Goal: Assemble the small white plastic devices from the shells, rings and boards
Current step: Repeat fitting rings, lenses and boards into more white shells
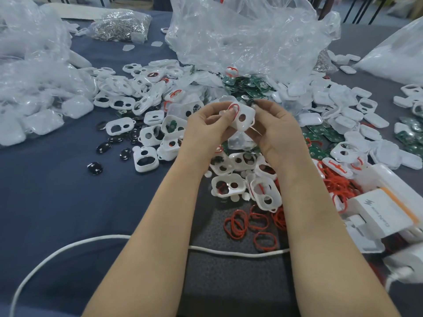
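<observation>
Above a dark blue table (57,202), the left hand (206,124) and right hand (274,131) both grasp one white two-holed plastic shell (245,118). The left thumb rests on its red rubber ring (234,109). A clear plastic bag (34,106) holds white shells, and a smaller clear bag (121,26) holds silvery metal pieces.

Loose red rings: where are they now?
Head view, lower centre-right: the loose red rings lie on the dark mat, between the nearest white shells and the white cable.

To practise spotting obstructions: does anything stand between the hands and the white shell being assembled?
Nothing visible does. The left hand and right hand both hold the shell directly, a red ring at one opening.
</observation>
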